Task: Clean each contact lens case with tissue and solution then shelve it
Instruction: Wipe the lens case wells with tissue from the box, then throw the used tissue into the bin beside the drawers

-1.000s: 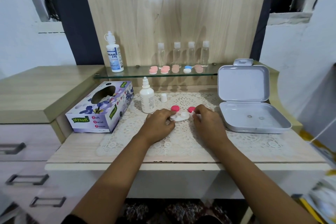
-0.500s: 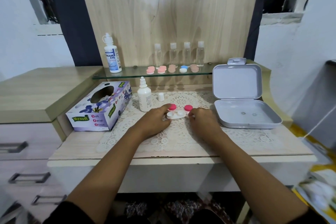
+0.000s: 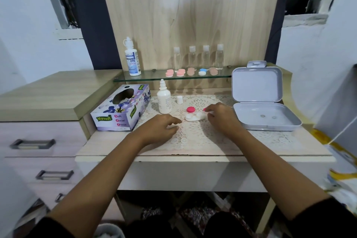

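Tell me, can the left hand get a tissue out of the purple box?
Probably yes. The left hand holds nothing, and the tissue box sits close by on its left, its opening facing up with nothing between them.

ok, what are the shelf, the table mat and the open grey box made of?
Shelf: glass, clear and glossy; it has a greenish edge and the wood behind shows through it.
Table mat: white openwork, either lace or a plastic imitation; cannot tell which.
Grey box: likely moulded plastic, with a smooth matte finish and rounded corners; painted metal is possible.
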Demonstrator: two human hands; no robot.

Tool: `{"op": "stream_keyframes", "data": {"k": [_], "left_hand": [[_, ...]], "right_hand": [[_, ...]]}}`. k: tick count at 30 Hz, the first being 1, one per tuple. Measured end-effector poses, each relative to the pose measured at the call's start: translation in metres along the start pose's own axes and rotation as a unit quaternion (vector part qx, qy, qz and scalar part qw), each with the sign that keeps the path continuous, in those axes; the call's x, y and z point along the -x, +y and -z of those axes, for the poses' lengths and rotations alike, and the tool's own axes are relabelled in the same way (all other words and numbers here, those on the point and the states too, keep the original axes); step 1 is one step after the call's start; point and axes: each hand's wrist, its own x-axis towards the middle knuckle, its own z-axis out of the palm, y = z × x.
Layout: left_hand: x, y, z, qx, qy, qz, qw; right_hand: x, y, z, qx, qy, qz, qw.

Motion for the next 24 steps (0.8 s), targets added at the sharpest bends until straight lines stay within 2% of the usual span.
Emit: {"op": "stream_keyframes", "data": {"k": [11, 24], "left_hand": [[0.057, -0.003, 0.018, -0.033, -0.022, -0.012, 0.999], [0.136, -0.045, 0.034, -0.042, 0.003, 0.047, 0.998]], "right_hand": [[-0.003, -0.058, -0.01, -0.011, -0.026, 0.08, 0.996], [0.005, -0.147, -0.057, -0.032, -0.075, 0.188, 0.979]]}}
